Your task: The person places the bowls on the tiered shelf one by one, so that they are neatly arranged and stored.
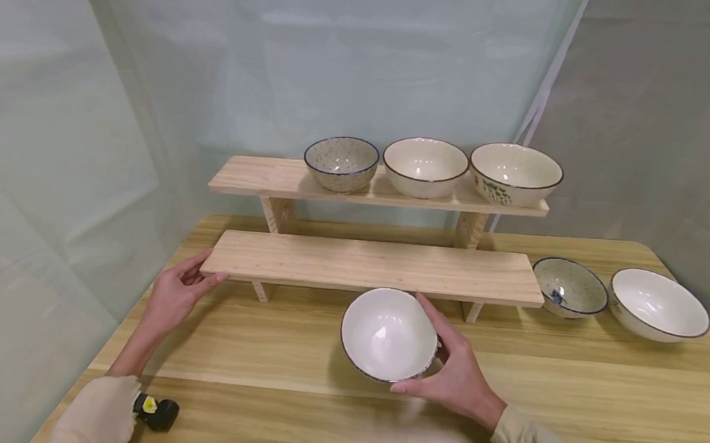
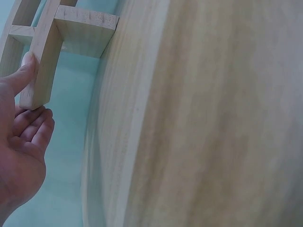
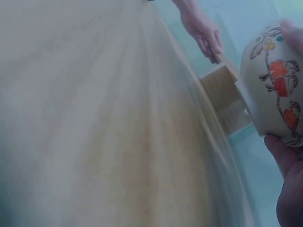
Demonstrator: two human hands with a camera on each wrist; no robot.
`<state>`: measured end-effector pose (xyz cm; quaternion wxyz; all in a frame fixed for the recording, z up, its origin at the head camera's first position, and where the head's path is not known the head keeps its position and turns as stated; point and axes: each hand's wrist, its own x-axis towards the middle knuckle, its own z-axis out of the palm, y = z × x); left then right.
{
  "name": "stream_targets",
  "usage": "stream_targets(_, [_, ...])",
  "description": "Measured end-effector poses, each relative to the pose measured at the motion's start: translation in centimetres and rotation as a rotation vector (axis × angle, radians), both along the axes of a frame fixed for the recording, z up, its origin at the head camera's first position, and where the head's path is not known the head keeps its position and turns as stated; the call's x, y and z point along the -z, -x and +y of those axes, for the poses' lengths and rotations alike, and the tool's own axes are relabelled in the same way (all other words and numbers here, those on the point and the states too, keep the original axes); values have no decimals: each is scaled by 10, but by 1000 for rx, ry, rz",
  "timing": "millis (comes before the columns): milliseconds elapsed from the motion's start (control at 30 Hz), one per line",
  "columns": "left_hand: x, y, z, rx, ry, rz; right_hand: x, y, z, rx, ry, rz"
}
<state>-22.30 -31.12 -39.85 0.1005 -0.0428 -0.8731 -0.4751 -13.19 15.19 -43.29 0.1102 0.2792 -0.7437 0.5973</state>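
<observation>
Head view: right hand (image 1: 458, 377) grips a white bowl (image 1: 387, 335) — likely mid-placing — while left hand (image 1: 175, 296) pinches the lower shelf (image 1: 376, 265) (its end); next probably needs lifting level.

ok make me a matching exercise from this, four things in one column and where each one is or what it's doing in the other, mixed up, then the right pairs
Column 1
1. left hand
2. right hand
3. green-patterned bowl
4. bowl with a blue motif inside

Column 2
A. on the table, beside another bowl
B. at the left end of the lower shelf
C. at the right end of the row on the upper shelf
D. holding the orange-patterned bowl

Pairs: 1-B, 2-D, 3-C, 4-A
</observation>
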Motion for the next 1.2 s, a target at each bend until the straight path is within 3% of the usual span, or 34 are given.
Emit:
stream_targets(767, [0,0,0,7,2,-5,-12,11,-12,6,33,-28])
stream_targets(1200, [1,0,0,5,-2,1,-17,21,-18,6,34,5])
